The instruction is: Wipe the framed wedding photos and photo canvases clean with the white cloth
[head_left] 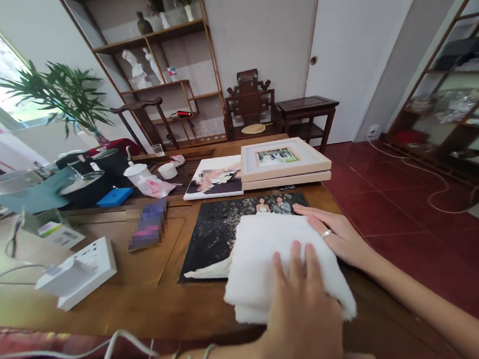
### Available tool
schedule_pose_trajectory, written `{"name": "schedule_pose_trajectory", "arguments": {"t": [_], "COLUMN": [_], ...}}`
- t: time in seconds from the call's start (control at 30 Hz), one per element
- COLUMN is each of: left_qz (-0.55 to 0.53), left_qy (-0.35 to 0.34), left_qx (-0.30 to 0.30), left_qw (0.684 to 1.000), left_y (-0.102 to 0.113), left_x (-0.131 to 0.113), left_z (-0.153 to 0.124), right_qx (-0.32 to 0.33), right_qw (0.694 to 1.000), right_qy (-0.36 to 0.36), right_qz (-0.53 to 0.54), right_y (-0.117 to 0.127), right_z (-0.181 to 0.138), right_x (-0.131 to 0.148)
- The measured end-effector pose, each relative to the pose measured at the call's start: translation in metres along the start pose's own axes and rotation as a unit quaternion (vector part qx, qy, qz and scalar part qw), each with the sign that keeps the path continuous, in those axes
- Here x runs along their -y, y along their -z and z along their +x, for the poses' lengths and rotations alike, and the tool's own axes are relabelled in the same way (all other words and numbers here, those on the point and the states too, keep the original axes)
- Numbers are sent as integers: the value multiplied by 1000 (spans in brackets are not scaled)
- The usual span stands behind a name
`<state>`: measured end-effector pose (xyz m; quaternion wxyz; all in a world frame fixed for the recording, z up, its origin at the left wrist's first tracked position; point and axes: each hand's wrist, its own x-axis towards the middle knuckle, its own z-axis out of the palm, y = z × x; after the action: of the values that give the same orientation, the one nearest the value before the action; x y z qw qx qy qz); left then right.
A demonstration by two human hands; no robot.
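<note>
A folded white cloth [270, 254] lies on a large dark wedding photo print [218, 225] on the wooden table [150, 313]. My left hand [303, 307] rests flat on the near part of the cloth, fingers stretched out and together. My right hand [335, 233], with a ring on one finger, lies flat at the print's right edge beside the cloth, fingers extended.
Two stacked light wooden frames [283, 165] and another photo print [217, 181] sit farther back. A white power strip [80, 269] with cables, a blue box [114, 197], pots, cups and a plastic bag crowd the left. Red tiled floor lies to the right.
</note>
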<state>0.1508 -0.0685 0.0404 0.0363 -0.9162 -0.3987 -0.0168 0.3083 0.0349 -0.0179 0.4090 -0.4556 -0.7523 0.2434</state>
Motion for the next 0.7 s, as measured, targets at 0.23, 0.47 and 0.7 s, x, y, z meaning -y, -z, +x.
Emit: {"name": "schedule_pose_trajectory", "arguments": {"t": [0.23,0.47,0.7], "left_qz": [-12,-43,-20], "left_qy": [114,4,37], "left_qx": [-4,-68,-54], "left_qw": [993,997,998], "left_y": [11,-12,-5], "left_x": [67,96,107], "left_z": [29,72,52], "right_qx": [31,34,39], "right_qw": [993,989,989], "right_qy": [80,111,104], "right_qz": [-76,-93,-100], "right_y": [-3,-2,-2], "right_z": [2,3,2], "right_x": [-1,1,-1]}}
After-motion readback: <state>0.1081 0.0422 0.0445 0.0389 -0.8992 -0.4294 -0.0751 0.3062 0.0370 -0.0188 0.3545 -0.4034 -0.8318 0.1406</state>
